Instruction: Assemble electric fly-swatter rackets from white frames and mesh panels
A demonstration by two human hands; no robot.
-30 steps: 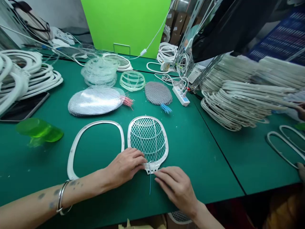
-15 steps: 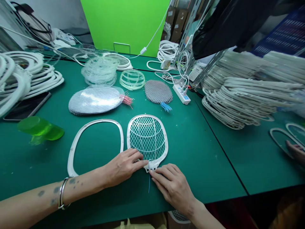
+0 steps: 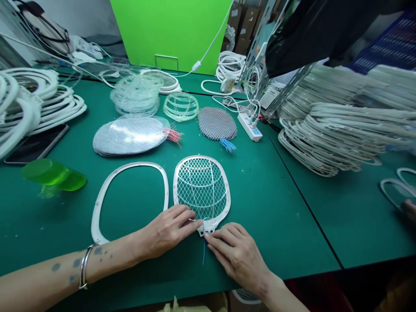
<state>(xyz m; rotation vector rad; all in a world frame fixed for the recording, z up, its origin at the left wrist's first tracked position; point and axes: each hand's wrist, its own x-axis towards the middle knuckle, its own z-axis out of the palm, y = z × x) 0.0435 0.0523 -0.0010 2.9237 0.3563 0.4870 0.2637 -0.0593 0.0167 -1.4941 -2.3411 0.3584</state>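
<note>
A white racket-shaped frame (image 3: 228,190) with metal mesh (image 3: 201,184) and thin white ribs inside it lies flat on the green table. A thin blue wire (image 3: 203,251) runs over its neck and hangs toward the table's front edge. My left hand (image 3: 173,227) is closed on the lower left of the frame, its thumb pressing on the neck by the wire. My right hand (image 3: 234,249) has its thumb and fingers pinched together at the neck's lower end, on the wire; the exact grip is partly hidden. Left of these, an empty white frame (image 3: 97,212) passes under my left forearm.
Behind lie mesh sheets with red wires (image 3: 130,134), mesh with blue wires (image 3: 217,123), clear rings (image 3: 134,97) and a power strip (image 3: 249,127). White frames are stacked left (image 3: 65,108) and right (image 3: 328,138). A green bottle-like object (image 3: 53,174) lies left; another person's hand (image 3: 410,210) is far right.
Both my hands stay almost still at the frame's neck. The view has shifted slightly. The other person's hand and the loose frames beside it have moved rightward.
</note>
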